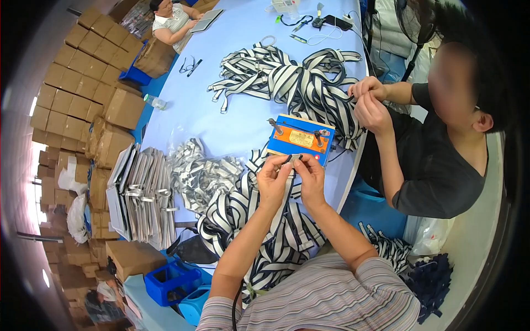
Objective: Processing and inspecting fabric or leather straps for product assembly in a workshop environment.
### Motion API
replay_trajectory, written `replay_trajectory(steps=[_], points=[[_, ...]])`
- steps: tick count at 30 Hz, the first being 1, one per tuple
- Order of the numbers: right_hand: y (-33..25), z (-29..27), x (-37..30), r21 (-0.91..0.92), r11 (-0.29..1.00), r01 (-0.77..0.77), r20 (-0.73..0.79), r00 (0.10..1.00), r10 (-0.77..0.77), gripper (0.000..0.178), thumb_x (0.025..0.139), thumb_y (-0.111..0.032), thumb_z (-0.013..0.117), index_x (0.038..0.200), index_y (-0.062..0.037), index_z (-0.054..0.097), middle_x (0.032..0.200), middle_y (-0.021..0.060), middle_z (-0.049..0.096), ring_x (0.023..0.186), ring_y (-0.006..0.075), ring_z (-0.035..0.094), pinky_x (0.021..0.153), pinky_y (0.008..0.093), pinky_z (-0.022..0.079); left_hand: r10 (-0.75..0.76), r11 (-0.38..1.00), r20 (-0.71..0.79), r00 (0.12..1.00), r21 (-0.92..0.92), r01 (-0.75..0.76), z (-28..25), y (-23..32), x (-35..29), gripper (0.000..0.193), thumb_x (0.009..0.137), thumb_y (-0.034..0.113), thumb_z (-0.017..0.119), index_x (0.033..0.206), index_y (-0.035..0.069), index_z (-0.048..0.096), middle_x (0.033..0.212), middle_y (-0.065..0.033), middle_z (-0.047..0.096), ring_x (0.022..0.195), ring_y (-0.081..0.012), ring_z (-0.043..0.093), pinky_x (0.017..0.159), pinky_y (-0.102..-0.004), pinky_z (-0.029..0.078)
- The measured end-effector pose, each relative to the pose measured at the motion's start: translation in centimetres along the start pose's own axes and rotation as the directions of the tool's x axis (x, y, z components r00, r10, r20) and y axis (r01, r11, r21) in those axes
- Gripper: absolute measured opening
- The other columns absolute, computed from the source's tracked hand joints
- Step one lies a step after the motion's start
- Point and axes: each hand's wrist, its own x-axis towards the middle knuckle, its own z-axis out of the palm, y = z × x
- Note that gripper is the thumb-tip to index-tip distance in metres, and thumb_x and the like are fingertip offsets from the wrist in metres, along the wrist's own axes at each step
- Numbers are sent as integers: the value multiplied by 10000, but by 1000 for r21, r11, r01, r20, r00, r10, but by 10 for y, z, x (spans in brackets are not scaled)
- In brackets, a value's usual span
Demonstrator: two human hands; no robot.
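Striped shirt (314, 295) is seen closest, and above the near end of the table (212, 124) a black-and-white strap (287, 187) is pinched at its tip: left hand (270, 183) and right hand (311, 181) are clamped on it, likely for fine control, while toward the right edge a blue device (301, 139) is set within reach

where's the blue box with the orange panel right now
In the head view, the blue box sits right of centre on the table, just beyond the left hand and right hand, below the far pile of striped straps.
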Motion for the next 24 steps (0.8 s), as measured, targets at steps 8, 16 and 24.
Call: replay_trajectory(steps=[8,16,24], points=[[11,-4,6,7,1000,-16,-5,1000,16,50,814,-82,539,828,-34,540,760,-39,517,683,21,449,620,164,370,-92,996,-47,995,-1,92,2,-9,7,75,782,-32,536,843,5,514,807,-21,550,717,-57,517,637,-183,421],[17,-7,17,-25,991,-129,-93,988,126,121,831,-112,523,928,-41,541,791,-27,539,713,33,469,608,156,351,-193,980,-147,970,12,197,-2,-27,31,46,826,61,501,842,18,502,750,-31,570,640,-55,519,585,-173,413],[8,-34,-1,-100,988,-114,-48,993,109,175,862,-142,479,997,-36,512,865,30,559,785,75,509,732,212,406,-238,971,-160,958,-75,229,14,-32,50,75,815,69,528,851,6,509,771,-40,573,643,-58,514,597,-185,423]])
